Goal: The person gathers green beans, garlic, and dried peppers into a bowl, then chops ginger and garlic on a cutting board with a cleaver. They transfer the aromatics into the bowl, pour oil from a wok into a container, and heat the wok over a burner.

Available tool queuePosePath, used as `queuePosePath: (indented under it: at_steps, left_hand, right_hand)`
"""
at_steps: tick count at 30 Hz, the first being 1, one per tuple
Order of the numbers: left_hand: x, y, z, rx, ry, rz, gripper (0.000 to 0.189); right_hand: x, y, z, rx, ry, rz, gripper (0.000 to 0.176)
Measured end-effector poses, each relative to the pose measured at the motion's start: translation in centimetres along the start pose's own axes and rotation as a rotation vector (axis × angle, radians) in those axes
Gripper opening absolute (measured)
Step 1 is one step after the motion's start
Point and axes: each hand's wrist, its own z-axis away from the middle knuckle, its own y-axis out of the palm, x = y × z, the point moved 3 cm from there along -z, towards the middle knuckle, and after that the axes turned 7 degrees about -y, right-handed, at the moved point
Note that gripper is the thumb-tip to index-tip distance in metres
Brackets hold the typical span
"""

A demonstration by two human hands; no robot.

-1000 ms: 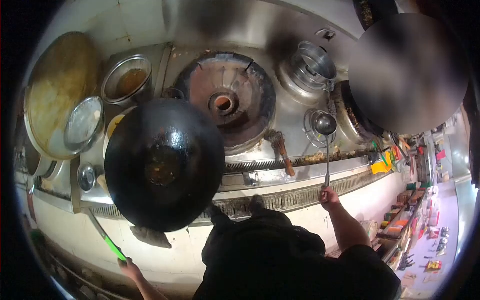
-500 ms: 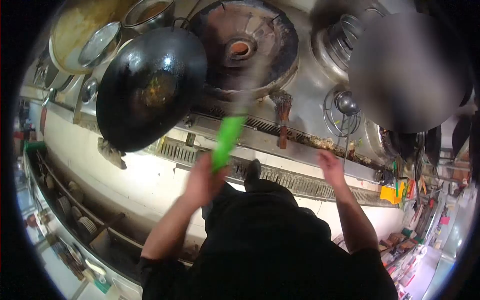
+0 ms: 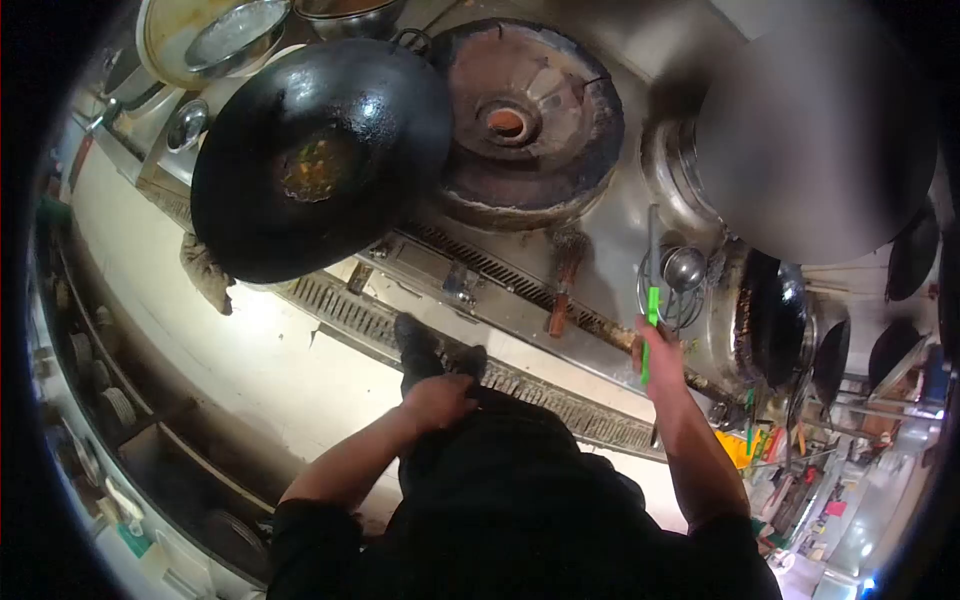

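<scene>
My right hand (image 3: pixel 660 362) is closed around the green handle of a tool (image 3: pixel 654 295) with a narrow grey blade pointing up and away. Its exact kind is not clear from this edge-on angle. Beyond the blade, a steel ladle (image 3: pixel 685 268) rests on a round wire stand (image 3: pixel 672 315). My left hand (image 3: pixel 440 402) is close in front of my dark clothing, its fingers curled, with nothing visible in them. Farther left, a black wok (image 3: pixel 390 190) sits tilted, holding a small pool of sauce with green and orange bits (image 3: pixel 312 170).
Beside the wok is a round burner pit (image 3: pixel 560 130). A wooden-handled brush (image 3: pixel 566 285) lies at the stove's front edge. A large blurred grey disc (image 3: pixel 815 140) covers the upper right. Several woks stand at far right; a cloth (image 3: pixel 205 275) hangs at left.
The green-handled tool has passed from my left hand to my right. My left hand has drawn back toward my body. The view has shifted, so the wok appears larger.
</scene>
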Motion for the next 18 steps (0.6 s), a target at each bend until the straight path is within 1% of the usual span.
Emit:
queuePosePath:
  at_steps: [1, 3, 4, 5, 6, 7, 8, 9, 10, 11, 12, 13, 14, 15, 17, 18]
  left_hand:
    - [2.4, 0.4, 0.1, -0.013, -0.061, 0.022, 0.052]
    - [7.0, 1.8, 0.6, -0.136, -0.161, 0.118, 0.044]
    - [10.4, 3.7, -0.2, -0.147, -0.157, 0.129, 0.044]
    - [13.9, 6.4, -1.6, -0.130, -0.112, -0.019, 0.044]
    - [15.6, 7.6, -2.7, -0.112, -0.068, -0.168, 0.045]
    - [15.3, 6.4, -2.3, -0.124, -0.070, -0.157, 0.045]
    - [15.1, 4.5, -1.1, -0.137, -0.285, 0.062, 0.043]
    - [15.4, 3.6, -0.1, -0.144, -0.500, 0.285, 0.042]
    - [17.2, 4.5, -0.5, -0.125, -0.543, 0.286, 0.040]
    - [17.6, 4.3, -0.3, -0.146, -0.577, 0.361, 0.037]
    - [18.4, 4.3, -0.5, -0.151, -0.590, 0.363, 0.038]
    - [19.2, 4.3, -0.5, -0.155, -0.607, 0.365, 0.041]
    - [19.5, 3.7, -0.4, -0.215, -0.584, 0.364, 0.039]
    - [20.4, 3.8, -0.6, -0.220, -0.607, 0.374, 0.038]
    - [22.5, 4.3, -1.5, -0.188, -0.702, 0.376, 0.039]
    - [23.2, 4.6, -1.8, -0.185, -0.700, 0.383, 0.039]
  right_hand:
    - [-0.1, -0.8, -0.7, 0.000, -0.006, 0.017, 0.018]
    - [0.6, -2.7, -2.5, -0.090, -0.189, 0.011, 0.019]
    - [1.0, -3.1, -3.1, -0.061, -0.086, -0.166, 0.025]
    - [1.9, -3.3, -3.3, -0.056, -0.097, -0.156, 0.025]
    - [2.5, -3.1, -3.1, -0.010, 0.067, -0.207, 0.027]
    - [2.8, -3.1, -3.0, 0.037, 0.234, -0.254, 0.030]
    - [2.6, -3.8, -3.6, 0.062, 0.209, -0.218, 0.036]
    - [1.8, -4.7, -4.2, 0.071, 0.208, -0.202, 0.036]
    - [1.4, -5.9, -5.2, 0.032, -0.045, -0.025, 0.038]
    - [2.2, -6.5, -5.8, -0.005, -0.297, 0.150, 0.039]
    - [2.7, -7.0, -6.9, 0.010, -0.295, 0.164, 0.039]
    - [4.5, -7.2, -7.4, -0.116, -0.706, 0.396, 0.040]
    - [6.0, -6.9, -7.3, -0.243, -1.121, 0.617, 0.041]
    - [6.4, -6.7, -7.9, -0.220, -1.118, 0.619, 0.041]
    - [7.2, -6.9, -8.7, -0.223, -1.026, 0.467, 0.021]
    - [7.0, -7.0, -8.7, -0.221, -1.027, 0.474, 0.021]
